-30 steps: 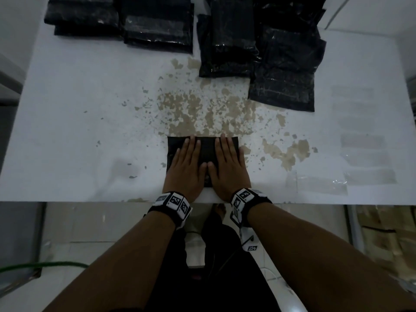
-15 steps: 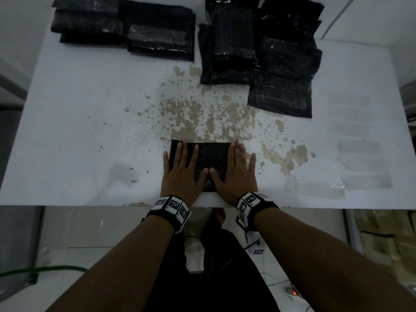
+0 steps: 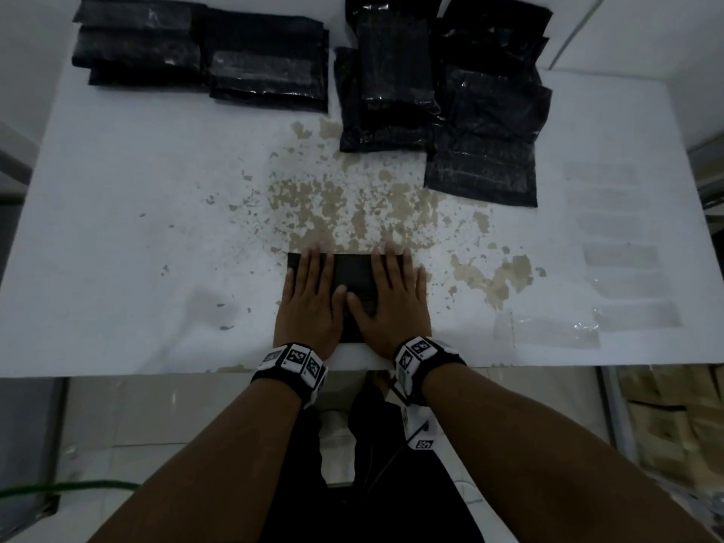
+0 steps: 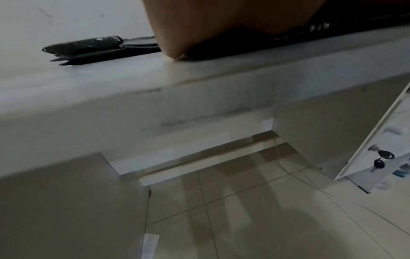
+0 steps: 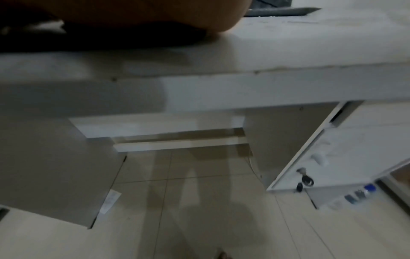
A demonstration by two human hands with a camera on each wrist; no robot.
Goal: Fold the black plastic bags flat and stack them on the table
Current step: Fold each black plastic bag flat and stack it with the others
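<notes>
A folded black plastic bag [image 3: 354, 274] lies flat near the front edge of the white table [image 3: 117, 229]. My left hand [image 3: 309, 291] presses its left half with straight, spread fingers. My right hand [image 3: 393, 293] presses the right half the same way, thumbs nearly touching. Both palms cover most of the bag. The left wrist view shows only the heel of my left hand [image 4: 199, 26] on the table edge. In the right wrist view the heel of my right hand [image 5: 155, 14] rests on the dark bag [image 5: 88, 40].
Stacks of folded black bags [image 3: 203, 52] sit at the back left. Looser black bags [image 3: 442, 92] are piled at the back right. Clear tape strips [image 3: 623, 284] mark the right side. Worn brown patches [image 3: 344, 205] cover the middle. A cabinet door with keys [image 4: 381, 156] hangs open below.
Both hands have slid apart along the bag, left hand leftward and right hand rightward, baring more of its middle. The bag stays in place.
</notes>
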